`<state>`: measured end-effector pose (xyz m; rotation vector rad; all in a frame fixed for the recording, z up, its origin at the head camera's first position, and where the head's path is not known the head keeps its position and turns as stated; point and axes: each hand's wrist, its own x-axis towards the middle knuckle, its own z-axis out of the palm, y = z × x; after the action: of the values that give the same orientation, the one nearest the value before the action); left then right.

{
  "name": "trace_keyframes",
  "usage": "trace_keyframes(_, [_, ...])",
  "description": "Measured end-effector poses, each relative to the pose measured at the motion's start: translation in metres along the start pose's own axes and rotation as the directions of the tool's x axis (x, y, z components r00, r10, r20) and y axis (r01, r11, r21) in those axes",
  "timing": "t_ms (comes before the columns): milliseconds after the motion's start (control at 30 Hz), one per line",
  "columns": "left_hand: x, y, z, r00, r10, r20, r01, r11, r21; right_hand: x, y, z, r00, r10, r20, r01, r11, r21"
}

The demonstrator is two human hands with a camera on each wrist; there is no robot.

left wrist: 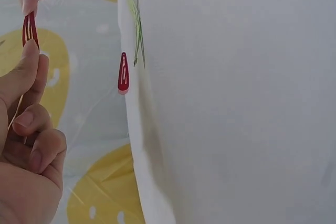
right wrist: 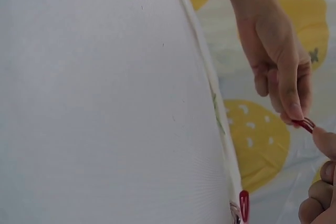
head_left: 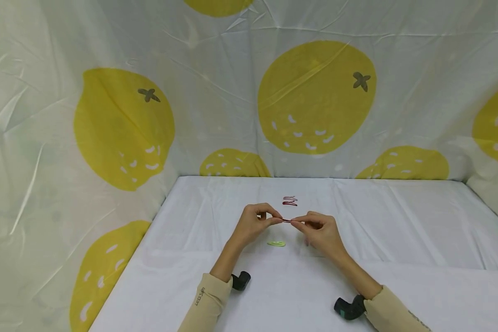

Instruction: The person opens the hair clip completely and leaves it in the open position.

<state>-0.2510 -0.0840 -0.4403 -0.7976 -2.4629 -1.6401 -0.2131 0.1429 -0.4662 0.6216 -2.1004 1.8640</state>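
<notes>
In the head view, my left hand [head_left: 255,224] and right hand [head_left: 323,231] meet over the white table, pinching opposite ends of one red snap hair clip [head_left: 287,221]. The left wrist view shows this held red clip [left wrist: 30,27] with its slot, between the thumb and fingertips of each hand. Behind the hands lies another red hair clip [head_left: 290,203], with a paler pinkish one [head_left: 290,198] just beyond it. Nearer me, between the forearms, is a light green hair clip [head_left: 276,244]. Something pinkish under my right hand is mostly hidden.
White cloth [head_left: 398,221] covers the table, with creases running across it. A lemon-print curtain [head_left: 216,101] hangs behind and along the sides. Black wrist-camera mounts [head_left: 241,281] stick out at the sleeve cuffs.
</notes>
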Motion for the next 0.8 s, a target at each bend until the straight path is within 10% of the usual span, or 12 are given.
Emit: trace_keyframes(800, [-0.0017,0.0067,0.0091,0.981,0.189,-0.041,-0.178,0.966,0.189,0.0008,0.0022,0.0097,0.964,-0.243,-0.104,0.218,0.954,-0.205])
